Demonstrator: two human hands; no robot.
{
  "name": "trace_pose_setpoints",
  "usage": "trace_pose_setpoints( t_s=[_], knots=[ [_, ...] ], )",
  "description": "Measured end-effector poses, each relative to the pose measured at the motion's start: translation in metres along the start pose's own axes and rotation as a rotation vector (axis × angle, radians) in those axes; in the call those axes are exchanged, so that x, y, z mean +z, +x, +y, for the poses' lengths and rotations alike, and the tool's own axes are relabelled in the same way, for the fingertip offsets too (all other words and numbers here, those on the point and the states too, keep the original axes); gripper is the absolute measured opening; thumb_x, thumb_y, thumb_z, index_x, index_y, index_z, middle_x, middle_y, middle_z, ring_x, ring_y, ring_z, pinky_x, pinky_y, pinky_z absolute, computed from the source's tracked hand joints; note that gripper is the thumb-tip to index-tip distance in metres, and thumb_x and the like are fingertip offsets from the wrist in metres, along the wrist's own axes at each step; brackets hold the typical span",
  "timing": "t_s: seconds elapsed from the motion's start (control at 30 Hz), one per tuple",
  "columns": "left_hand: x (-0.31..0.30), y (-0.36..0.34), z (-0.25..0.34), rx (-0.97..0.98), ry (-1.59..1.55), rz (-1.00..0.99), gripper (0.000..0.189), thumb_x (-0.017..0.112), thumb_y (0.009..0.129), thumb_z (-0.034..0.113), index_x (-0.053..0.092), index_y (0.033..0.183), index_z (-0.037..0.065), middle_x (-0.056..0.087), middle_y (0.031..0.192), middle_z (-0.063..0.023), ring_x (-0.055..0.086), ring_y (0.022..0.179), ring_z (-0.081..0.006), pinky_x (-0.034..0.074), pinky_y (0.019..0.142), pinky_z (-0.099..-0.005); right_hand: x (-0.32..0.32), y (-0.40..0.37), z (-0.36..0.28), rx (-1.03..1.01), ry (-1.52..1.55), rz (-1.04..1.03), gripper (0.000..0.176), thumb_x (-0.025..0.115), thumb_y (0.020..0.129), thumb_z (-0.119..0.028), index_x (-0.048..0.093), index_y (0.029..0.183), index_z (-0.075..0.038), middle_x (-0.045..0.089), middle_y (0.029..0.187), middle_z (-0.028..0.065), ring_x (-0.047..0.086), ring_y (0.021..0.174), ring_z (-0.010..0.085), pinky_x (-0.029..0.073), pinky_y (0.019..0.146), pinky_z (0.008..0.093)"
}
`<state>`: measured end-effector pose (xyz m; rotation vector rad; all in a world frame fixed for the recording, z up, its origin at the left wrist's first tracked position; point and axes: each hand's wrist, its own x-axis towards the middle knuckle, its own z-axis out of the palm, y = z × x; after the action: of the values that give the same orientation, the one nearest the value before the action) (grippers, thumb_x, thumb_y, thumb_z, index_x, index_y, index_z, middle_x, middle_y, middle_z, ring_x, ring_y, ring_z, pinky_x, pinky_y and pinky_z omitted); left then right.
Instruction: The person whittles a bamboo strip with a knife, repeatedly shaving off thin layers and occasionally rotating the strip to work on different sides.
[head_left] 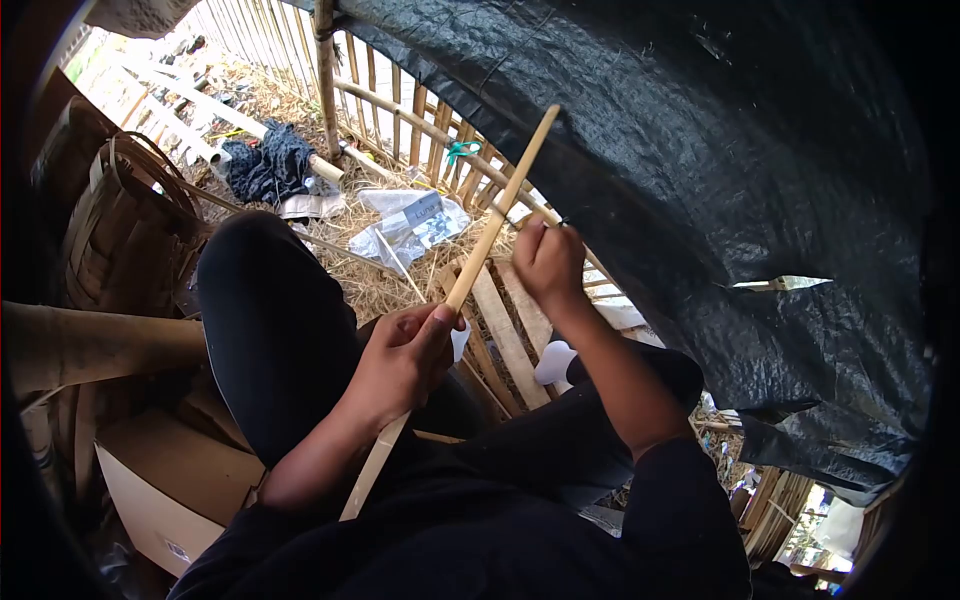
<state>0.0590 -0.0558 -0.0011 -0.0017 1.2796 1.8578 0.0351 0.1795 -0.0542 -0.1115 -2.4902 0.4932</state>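
Note:
A long pale bamboo strip point(500, 215) runs slantwise across the view, from above my knees down to my lap. My left hand point(405, 360) is closed around its lower middle, thumb lying along the top. To the right of the strip, my right hand point(550, 262) is a fist around a thin dark blade-like tool point(510, 222). The tool's edge meets or lies very close to the strip; most of it is hidden by the fingers.
A wooden slatted pallet point(505, 325) lies below my hands. Black plastic sheeting point(700, 180) hangs at right. A cardboard box point(150, 500) and a thick bamboo pole point(100, 350) are at left. Plastic packaging point(415, 225) and dark cloth point(270, 165) lie on straw.

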Motion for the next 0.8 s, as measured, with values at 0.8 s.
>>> trace_pose_setpoints(
  t_s=[0.8],
  knots=[
    [0.001, 0.000, 0.003, -0.197, -0.358, -0.211, 0.028, 0.044, 0.099, 0.040, 0.041, 0.079, 0.020, 0.032, 0.052, 0.0079, 0.026, 0.034, -0.0043, 0.022, 0.030, -0.0189, -0.026, -0.004, -0.035, -0.057, 0.052, -0.171, 0.045, 0.052, 0.087, -0.021, 0.054, 0.046, -0.003, 0.050, 0.044, 0.0198, 0.055, 0.041, 0.0370, 0.047, 0.047, 0.0457]
  ],
)
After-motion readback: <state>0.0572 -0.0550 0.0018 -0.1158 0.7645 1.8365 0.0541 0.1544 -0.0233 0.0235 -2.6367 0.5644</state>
